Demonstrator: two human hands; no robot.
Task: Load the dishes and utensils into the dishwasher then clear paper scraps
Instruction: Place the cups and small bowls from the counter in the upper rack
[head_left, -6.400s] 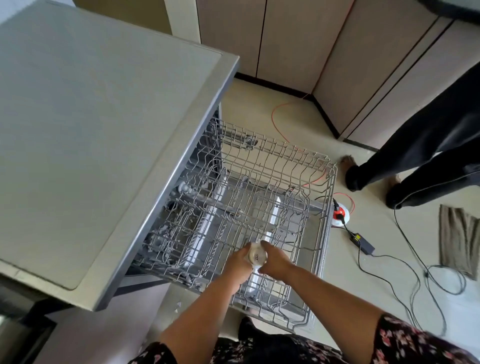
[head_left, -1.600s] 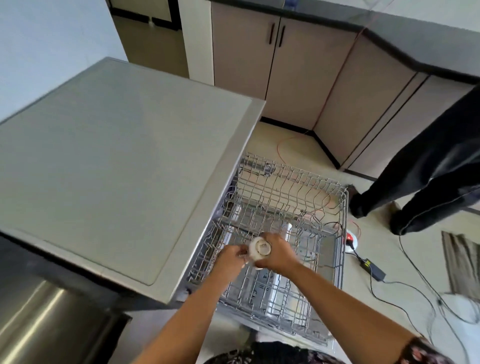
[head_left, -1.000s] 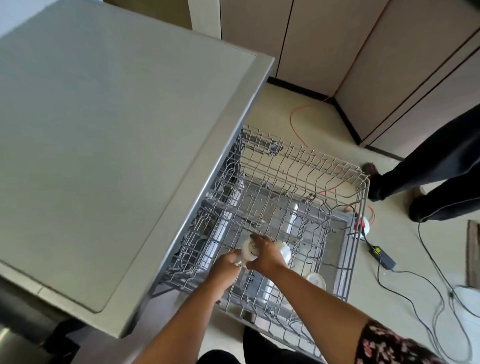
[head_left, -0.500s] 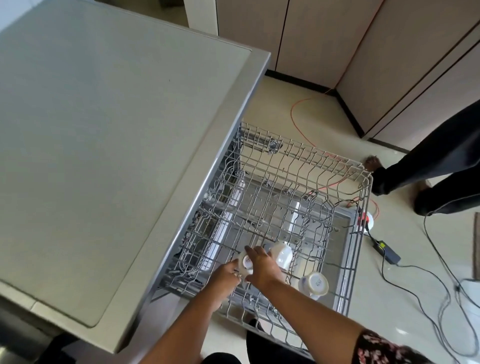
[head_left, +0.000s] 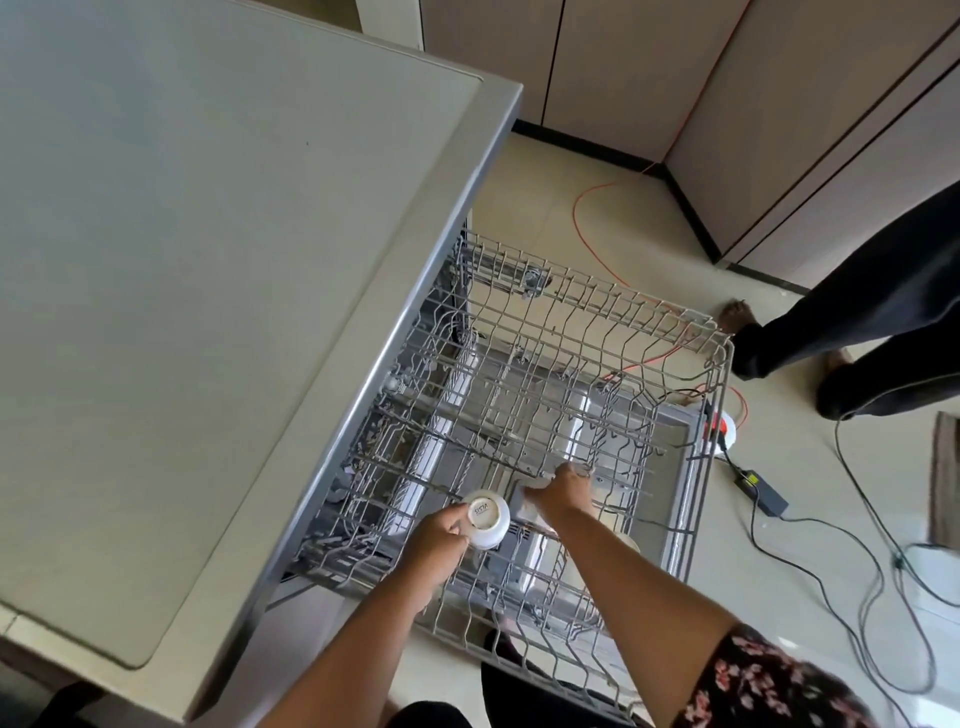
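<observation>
The dishwasher's wire upper rack (head_left: 597, 283) is pulled out below me. My left hand (head_left: 439, 543) grips a white cup (head_left: 488, 519) turned bottom up, just above the rack's near left part. My right hand (head_left: 563, 493) reaches down into the rack's middle and closes over a second white cup (head_left: 521, 503), mostly hidden under the hand. The rim of a third cup (head_left: 630, 545) peeks out beside my right forearm.
The dishwasher's flat grey top (head_left: 208, 260) fills the left. Another person's legs (head_left: 857, 343) stand at the right. A black power adapter (head_left: 762, 493), dark cables and an orange cable (head_left: 589, 228) lie on the floor. Beige cabinets (head_left: 613, 67) line the back.
My right hand has let go of the cup that both hands held and moved right onto the cup standing in the rack. My left hand keeps the first cup.
</observation>
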